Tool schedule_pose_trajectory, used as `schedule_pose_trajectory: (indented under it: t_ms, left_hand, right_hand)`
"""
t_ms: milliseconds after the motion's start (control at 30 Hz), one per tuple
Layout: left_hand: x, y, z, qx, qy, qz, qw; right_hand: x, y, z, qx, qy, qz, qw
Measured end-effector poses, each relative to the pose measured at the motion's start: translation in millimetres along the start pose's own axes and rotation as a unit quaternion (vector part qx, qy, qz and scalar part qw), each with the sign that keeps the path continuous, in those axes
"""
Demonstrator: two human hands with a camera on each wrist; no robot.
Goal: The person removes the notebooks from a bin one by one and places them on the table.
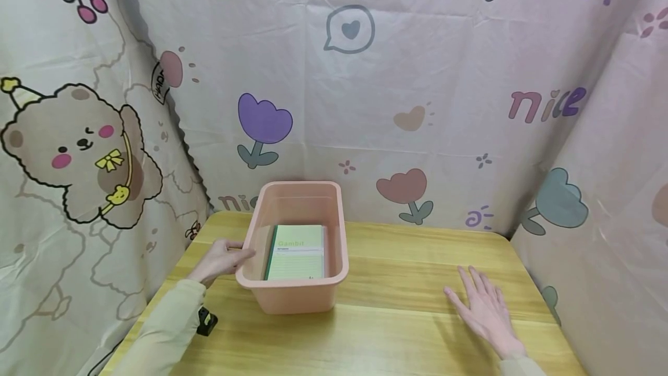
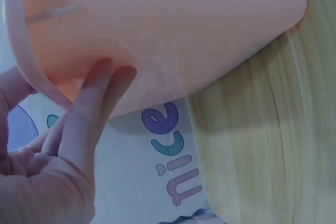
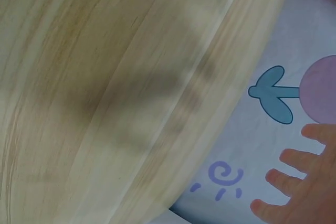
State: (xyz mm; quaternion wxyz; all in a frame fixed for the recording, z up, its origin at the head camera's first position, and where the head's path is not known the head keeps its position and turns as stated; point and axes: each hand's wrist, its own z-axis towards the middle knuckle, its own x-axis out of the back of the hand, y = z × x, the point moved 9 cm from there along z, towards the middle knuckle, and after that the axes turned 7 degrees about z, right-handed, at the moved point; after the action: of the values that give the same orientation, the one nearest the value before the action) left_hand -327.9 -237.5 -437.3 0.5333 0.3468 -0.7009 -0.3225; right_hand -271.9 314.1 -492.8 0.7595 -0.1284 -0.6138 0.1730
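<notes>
A pink plastic storage bin (image 1: 298,297) stands on the wooden table, left of the middle. Inside it lies a pale green notebook (image 1: 297,253) with "Gambit" on its cover; edges of other books or notebooks show beside it. My left hand (image 1: 221,261) pinches the bin's left rim, thumb over the edge. In the left wrist view, fingers of that hand (image 2: 71,135) press along the outer wall of the bin (image 2: 220,19). Off to the right, my right hand (image 1: 485,311) hovers palm down over the table, holding nothing; its spread fingers (image 3: 302,162) show in the right wrist view.
The wooden table (image 1: 407,289) runs back to a printed cloth (image 1: 355,86) with flowers and lettering. Similar cloth hangs at both sides, with a bear (image 1: 83,149) on the left. A small black device (image 1: 206,322) shows by the left sleeve.
</notes>
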Motion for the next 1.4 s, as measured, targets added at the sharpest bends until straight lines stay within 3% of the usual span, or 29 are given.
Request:
schedule_pose_trajectory:
  t_ms: [333,533,767,1400]
  left_hand:
    - [-1.6,1.7,-0.2,-0.030,-0.033,-0.011,0.9989]
    - [-7.9,1.5,-8.2,-0.044,-0.061,-0.029,0.9967]
    - [-15.9,2.3,-19.3,-0.041,-0.063,-0.036,0.9965]
    - [-44.7,11.7,-51.5,-0.052,-0.101,-0.039,0.9927]
  right_hand:
    - [-1,-4,0,0.003,0.000,0.003,1.000]
    - [-2,-7,0,0.006,-0.001,-0.003,1.000]
    - [0,-15,1,0.012,0.003,-0.008,1.000]
    - [22,-85,17,0.077,0.034,-0.028,0.996]
